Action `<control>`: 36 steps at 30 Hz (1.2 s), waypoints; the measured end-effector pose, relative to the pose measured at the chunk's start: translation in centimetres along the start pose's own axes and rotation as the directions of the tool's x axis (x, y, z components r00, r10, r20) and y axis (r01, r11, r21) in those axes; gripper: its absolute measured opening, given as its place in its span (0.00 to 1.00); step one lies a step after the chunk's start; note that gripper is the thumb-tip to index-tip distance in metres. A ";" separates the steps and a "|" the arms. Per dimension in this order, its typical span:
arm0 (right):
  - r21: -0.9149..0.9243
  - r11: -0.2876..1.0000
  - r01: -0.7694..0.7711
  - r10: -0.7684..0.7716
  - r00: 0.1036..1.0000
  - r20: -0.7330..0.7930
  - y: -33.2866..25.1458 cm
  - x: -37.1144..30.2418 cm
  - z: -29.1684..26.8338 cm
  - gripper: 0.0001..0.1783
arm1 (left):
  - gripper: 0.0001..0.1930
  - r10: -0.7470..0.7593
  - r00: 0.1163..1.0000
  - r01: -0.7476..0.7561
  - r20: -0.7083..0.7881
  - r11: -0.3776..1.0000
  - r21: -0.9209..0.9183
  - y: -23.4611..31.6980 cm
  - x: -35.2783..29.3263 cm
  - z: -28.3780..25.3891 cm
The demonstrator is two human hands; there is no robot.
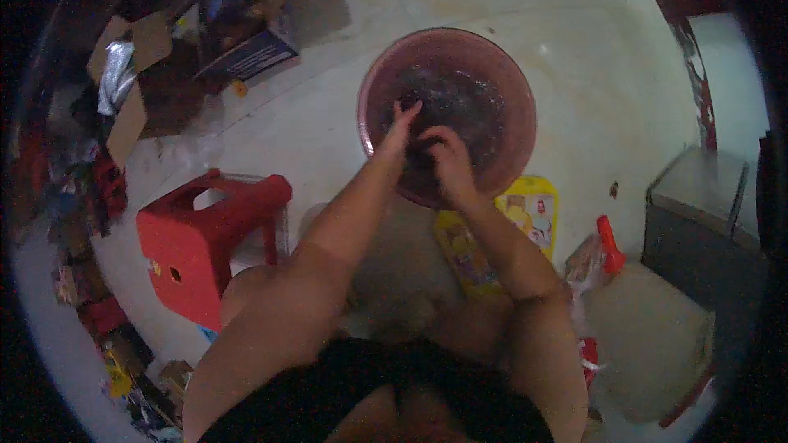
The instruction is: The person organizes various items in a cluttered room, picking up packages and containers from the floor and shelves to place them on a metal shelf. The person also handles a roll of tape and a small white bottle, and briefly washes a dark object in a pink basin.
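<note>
Both hands reach into a round reddish basin point(517, 90) on the pale floor point(328, 139), far from the person's body. Right hand point(447, 160) is curled closed around something dark and wet; what it is cannot be told. Left hand point(400, 127) presses against the same dark mass with fingers extended; whether it grips cannot be told. Nearer, just right of the right forearm, lies a yellow printed packet point(533, 205). To the left stands a red plastic stool point(205, 238). A dark box point(698, 230) sits at the right.
</note>
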State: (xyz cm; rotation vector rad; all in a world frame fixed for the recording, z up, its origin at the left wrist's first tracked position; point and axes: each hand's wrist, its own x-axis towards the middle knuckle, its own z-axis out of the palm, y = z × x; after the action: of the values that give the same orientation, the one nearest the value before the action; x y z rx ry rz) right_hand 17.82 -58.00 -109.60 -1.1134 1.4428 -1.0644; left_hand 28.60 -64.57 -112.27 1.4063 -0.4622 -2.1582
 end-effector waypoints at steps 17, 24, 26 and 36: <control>-0.775 0.521 0.358 -0.689 0.713 -0.133 -0.5 4.0 -1.2 0.14 | 0.17 -0.063 0.995 0.078 0.076 0.973 -0.217 -0.4 -1.0 2.5; -0.762 0.645 -0.050 -0.139 0.974 -0.181 14.3 6.4 -9.7 0.21 | 0.29 0.070 0.995 -0.051 -0.067 0.966 0.254 -2.3 4.7 1.3; -0.530 0.761 -0.374 0.316 0.927 -0.201 9.8 5.8 -8.2 0.24 | 0.35 0.269 0.926 -0.133 -0.266 0.890 0.437 0.3 2.4 0.0; -0.839 0.534 -0.102 0.107 0.993 -0.052 11.9 2.9 -7.7 0.21 | 0.26 0.291 0.736 -0.667 0.611 0.159 0.728 2.1 1.5 1.6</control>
State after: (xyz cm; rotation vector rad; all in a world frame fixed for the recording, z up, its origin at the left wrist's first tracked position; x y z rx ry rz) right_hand 8.54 -57.95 -120.69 -1.6528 2.0724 -0.1885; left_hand 27.14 -67.14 -111.61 0.9986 -2.2833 -1.4497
